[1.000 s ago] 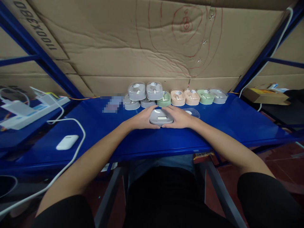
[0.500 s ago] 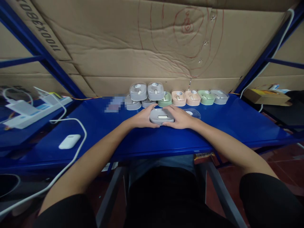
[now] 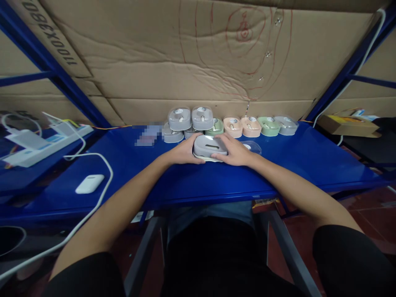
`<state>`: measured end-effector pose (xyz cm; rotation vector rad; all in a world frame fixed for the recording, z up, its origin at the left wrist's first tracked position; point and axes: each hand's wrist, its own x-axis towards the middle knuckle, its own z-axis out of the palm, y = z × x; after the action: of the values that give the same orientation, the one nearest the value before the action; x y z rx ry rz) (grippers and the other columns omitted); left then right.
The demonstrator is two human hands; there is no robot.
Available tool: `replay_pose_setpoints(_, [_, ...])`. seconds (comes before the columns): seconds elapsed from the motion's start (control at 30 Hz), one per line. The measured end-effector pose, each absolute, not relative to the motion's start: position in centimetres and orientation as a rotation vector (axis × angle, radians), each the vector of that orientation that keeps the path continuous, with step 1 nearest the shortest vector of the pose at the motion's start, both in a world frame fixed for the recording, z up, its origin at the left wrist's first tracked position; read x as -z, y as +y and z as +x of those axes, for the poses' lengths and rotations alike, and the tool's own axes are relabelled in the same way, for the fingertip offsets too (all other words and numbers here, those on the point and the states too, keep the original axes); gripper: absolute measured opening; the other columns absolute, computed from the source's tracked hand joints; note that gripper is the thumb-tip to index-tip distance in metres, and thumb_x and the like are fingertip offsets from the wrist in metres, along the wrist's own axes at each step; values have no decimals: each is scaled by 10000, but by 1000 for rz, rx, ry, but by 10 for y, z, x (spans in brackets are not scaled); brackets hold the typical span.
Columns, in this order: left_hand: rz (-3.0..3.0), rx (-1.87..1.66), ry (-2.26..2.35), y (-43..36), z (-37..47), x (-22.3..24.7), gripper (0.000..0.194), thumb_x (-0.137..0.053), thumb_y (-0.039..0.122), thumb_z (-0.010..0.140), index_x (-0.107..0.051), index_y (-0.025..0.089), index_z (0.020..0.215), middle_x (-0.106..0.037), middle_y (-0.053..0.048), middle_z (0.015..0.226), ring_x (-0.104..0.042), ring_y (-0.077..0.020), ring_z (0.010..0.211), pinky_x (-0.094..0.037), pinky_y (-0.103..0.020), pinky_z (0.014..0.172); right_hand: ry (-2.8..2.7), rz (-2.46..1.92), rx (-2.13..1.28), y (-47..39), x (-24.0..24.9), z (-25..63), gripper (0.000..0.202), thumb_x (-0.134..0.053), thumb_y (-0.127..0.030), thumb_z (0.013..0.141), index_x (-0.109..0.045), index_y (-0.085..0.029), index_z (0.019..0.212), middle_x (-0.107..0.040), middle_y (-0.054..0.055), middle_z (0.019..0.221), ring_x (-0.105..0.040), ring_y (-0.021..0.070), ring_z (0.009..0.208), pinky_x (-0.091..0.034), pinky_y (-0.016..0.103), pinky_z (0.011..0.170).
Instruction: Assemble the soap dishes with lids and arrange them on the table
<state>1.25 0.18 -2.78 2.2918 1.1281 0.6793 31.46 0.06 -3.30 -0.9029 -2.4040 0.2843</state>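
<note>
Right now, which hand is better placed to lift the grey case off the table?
Right hand, probably: it lies over the case top; the left hand only touches its side.

Creased cardboard sheets (image 3: 198,62) are standing as a back wall, one bearing red scribbles. Blue metal struts (image 3: 52,62) are slanting up at both sides. A glossy blue table (image 3: 309,161) is running across the view, catching dim light. Reddish floor tiles (image 3: 368,218) are showing below at the right.
</note>
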Motion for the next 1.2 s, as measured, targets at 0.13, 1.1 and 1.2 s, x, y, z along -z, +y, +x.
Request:
replay_pose_setpoints(0.13, [2307, -699, 1089, 7, 7, 28, 1268, -1017, 637, 673, -467, 184, 1722, -568, -281, 1769, -562, -528, 1646, -418, -726, 1398, -2349, -851, -283, 1, 22, 322, 840, -750, -814, 1011, -611, -229, 1597, -716, 229, 1557, -689, 467, 1459, -582, 703, 1245])
replay_pose_setpoints(1.1, [2390, -517, 1328, 12, -9, 20, 1084, -870, 683, 790, -523, 168, 1678, -659, -291, 1683, -631, -542, 1575, -486, -732, 1321, -2484, -1019, -375, 12, -27, 373, 732, -779, -815, 955, -846, -189, 1327, -866, 176, 1301, -824, 384, 1215, -646, 566, 1131])
replay_pose_setpoints(1.2, [2393, -494, 1336, 12, -8, 19, 1111, -854, 697, 806, -496, 139, 1697, -637, -310, 1701, -617, -540, 1592, -484, -713, 1324, -2561, -1247, -465, 20, -34, 392, 907, -969, -780, 732, -832, -215, 1429, -811, 184, 1502, -768, 462, 1378, -609, 624, 1230])
